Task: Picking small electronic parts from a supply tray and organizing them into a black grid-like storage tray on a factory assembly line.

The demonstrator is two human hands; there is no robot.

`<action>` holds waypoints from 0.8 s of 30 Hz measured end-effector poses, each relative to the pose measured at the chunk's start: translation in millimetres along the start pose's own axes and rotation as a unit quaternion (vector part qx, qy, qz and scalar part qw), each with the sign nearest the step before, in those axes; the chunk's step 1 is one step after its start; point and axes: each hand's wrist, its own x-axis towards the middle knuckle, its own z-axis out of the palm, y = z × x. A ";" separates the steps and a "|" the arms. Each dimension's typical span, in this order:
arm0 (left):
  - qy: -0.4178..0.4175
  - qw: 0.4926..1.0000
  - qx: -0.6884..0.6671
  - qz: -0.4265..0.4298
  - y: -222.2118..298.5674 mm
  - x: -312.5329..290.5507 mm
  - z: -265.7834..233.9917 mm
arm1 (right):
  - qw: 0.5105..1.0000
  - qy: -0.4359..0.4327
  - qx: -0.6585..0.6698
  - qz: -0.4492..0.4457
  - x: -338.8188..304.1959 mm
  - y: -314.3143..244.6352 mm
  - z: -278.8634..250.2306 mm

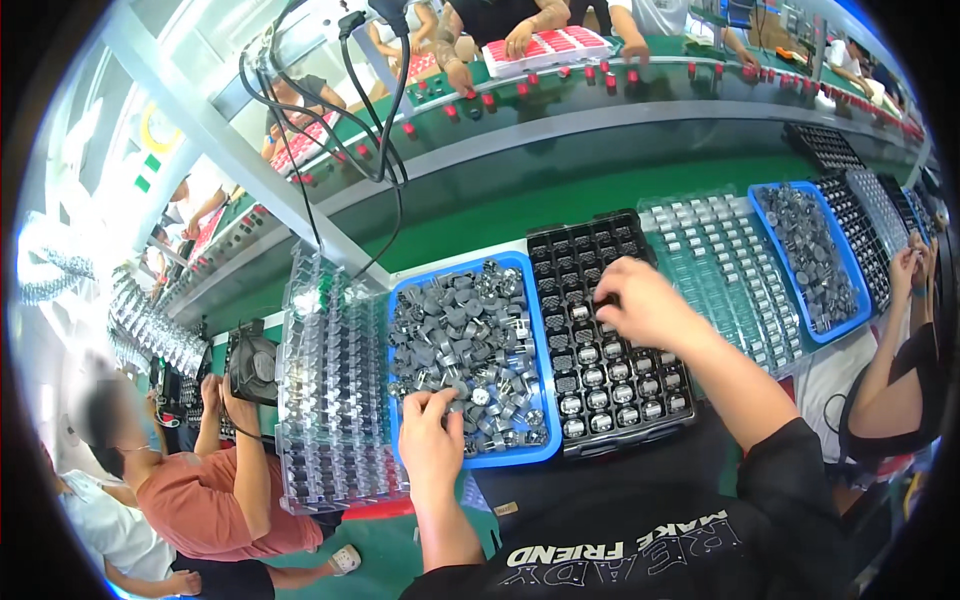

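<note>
My left hand point(430, 435) reaches over the near left corner of a blue bin point(550, 400), its fingers bent together against the parts there. The bin holds a heap of small grey cylindrical parts point(465, 325) with metal pins. What those fingertips grip is hidden. Over the middle of a black pocketed tray point(570, 248), my right hand point(645, 305) has its thumb and fingers drawn together; anything between them cannot be made out. Beside its fingertips a small silver-topped part point(580, 312) sits in a pocket. Several similar parts fill the tray's nearer rows.
Left of the bin stand stacked clear plastic trays point(335, 400). Clear trays of silver parts point(740, 270) and a second blue bin point(855, 320) lie right. Black cables point(385, 150) hang by a white post point(230, 140). Co-workers sit both sides and along a far conveyor point(560, 95) with red pieces.
</note>
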 end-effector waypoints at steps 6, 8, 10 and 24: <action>0.000 0.998 0.052 0.030 0.8 3.5 1.2 | 0.970 0.158 -0.080 0.168 -5.8 61.2 -62.5; -0.019 0.998 0.035 0.055 -2.4 7.7 -2.8 | 0.961 0.144 -0.097 0.213 -3.6 78.7 -78.8; -0.025 0.998 0.030 0.051 -6.4 10.3 -3.7 | 0.956 0.141 -0.087 0.240 -4.6 83.7 -81.4; -0.040 0.991 -0.109 0.065 -7.9 19.2 -16.7 | 0.963 0.174 -0.069 0.194 19.5 126.7 -31.4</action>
